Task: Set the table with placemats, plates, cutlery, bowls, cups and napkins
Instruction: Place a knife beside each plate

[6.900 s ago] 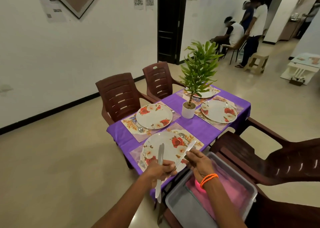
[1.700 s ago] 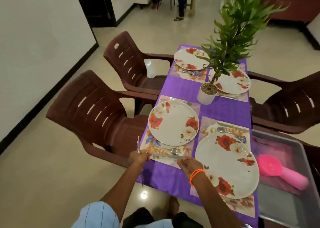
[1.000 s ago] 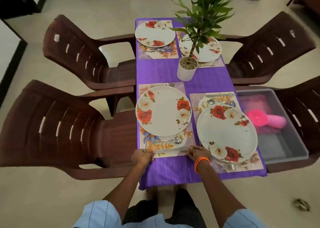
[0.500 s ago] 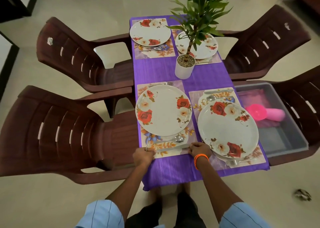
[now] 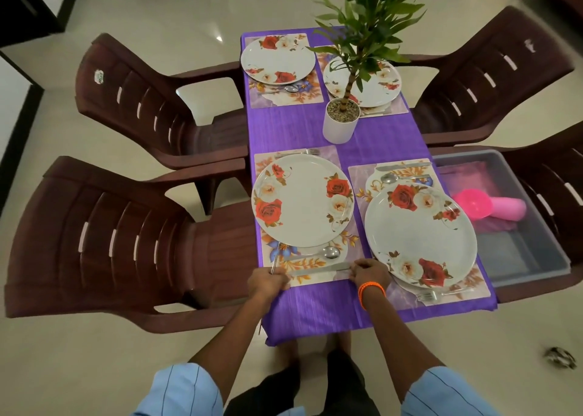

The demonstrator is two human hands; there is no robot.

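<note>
Head view: hands (left (image 5: 267, 283), right (image 5: 369, 272)) hide knife (image 5: 318, 270) ends.

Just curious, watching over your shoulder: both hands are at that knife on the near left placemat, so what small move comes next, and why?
Probably let go of the knife with the right hand: it already lies flat on the placemat below the spoon. The left hand holds another thin utensil, likely meant for a different setting.

Far-right plate (image 5: 375, 84) partly hidden behind plant (image 5: 366, 21).
</note>
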